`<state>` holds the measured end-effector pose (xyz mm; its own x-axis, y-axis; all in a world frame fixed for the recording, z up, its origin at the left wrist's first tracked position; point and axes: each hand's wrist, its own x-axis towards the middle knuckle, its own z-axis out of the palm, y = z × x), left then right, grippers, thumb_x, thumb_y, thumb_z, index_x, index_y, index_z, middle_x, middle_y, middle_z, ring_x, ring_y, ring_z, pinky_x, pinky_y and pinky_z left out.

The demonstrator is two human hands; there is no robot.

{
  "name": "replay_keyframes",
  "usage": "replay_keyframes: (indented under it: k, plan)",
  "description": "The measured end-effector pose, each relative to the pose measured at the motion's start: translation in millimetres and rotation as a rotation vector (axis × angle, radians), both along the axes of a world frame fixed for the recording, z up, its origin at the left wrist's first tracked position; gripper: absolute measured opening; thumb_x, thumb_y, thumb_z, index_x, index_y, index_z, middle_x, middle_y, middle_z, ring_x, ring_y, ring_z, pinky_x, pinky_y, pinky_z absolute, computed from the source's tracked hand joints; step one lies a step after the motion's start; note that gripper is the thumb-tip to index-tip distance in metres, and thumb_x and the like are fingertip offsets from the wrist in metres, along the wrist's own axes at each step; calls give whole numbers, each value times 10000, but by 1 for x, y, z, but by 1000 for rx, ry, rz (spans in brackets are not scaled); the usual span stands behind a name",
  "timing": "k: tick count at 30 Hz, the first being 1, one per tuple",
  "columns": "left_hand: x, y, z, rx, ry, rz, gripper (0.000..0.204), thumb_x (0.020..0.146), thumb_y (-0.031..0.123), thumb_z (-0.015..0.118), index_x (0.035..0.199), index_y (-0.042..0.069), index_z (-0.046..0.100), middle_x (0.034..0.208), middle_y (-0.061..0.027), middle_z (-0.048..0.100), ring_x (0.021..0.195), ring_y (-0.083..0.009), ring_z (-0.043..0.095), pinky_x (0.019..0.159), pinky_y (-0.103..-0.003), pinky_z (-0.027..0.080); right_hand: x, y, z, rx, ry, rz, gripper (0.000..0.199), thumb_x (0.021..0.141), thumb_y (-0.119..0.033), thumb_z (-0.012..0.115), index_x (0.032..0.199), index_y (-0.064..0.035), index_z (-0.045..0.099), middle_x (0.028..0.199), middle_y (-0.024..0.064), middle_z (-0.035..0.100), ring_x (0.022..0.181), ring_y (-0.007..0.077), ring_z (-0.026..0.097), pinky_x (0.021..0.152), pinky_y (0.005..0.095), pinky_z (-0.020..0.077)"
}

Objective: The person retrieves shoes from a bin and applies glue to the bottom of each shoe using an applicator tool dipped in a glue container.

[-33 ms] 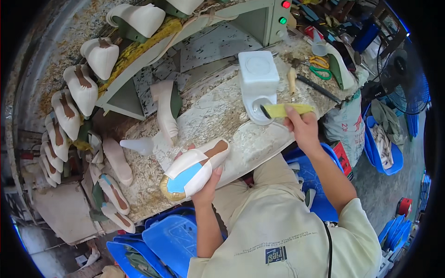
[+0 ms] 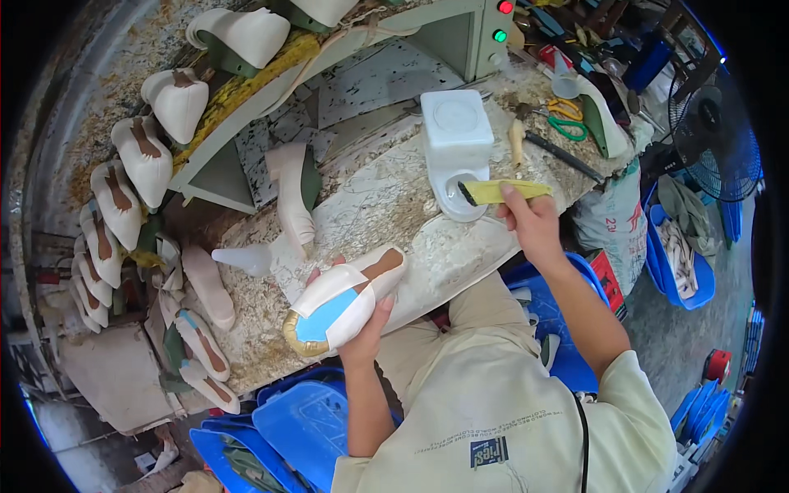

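My left hand (image 2: 362, 324) grips a white shoe upper on a last (image 2: 341, 302), sole side up, with a blue insole patch and a gold toe, held just above the workbench's near edge. My right hand (image 2: 530, 218) holds a yellow-handled brush (image 2: 497, 191); its dark tip dips into the round opening of a white plastic glue container (image 2: 454, 140) standing on the stained workbench (image 2: 386, 205).
Several lasted white shoes (image 2: 144, 160) hang on a rack at the left, more lie at the bench's left end (image 2: 205, 283). A green machine with red and green lights (image 2: 498, 23), scissors (image 2: 565, 123) and tools sit at the back. Blue crates (image 2: 304, 427) below; a fan (image 2: 723, 140) at right.
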<state>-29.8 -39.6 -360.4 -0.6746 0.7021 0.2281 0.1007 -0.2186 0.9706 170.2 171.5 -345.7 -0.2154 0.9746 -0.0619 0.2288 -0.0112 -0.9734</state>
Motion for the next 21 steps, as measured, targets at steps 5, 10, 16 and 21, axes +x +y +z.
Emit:
replay_keyframes:
  k: [5, 10, 16, 21]
  plan:
    - [15, -5, -6, 25, -85, 68, 1004, 726, 49, 785, 1466, 63, 107, 1432, -189, 368, 1293, -287, 381, 1088, -424, 321, 26, -10, -8, -101, -45, 35, 330, 901, -249, 598, 653, -31, 610, 553, 25, 552, 436, 89, 466, 422, 243, 348]
    - [23, 14, 4, -28, -39, 81, 951, 740, 4, 756, 1464, 32, 139, 1414, -201, 389, 1289, -282, 390, 1090, -406, 315, 6, 31, 6, -173, 122, 21, 301, 868, -232, 605, 662, -14, 598, 537, 31, 527, 425, 110, 457, 393, 262, 329]
    - [26, 13, -3, -110, 69, 104, 918, 749, 2, 745, 1454, 9, 156, 1411, -201, 390, 1282, -288, 397, 1083, -402, 323, 11, 67, 20, -192, 176, -224, 269, 834, -230, 597, 646, -49, 533, 521, 14, 476, 409, 105, 416, 389, 254, 311]
    - [17, 20, 1, -67, 10, 94, 929, 745, -16, 734, 1460, 11, 141, 1423, -199, 372, 1288, -289, 393, 1081, -401, 328, 10, 47, 29, -71, 125, 181, 346, 939, -300, 578, 801, 9, 651, 629, 24, 589, 507, 80, 499, 468, 233, 396]
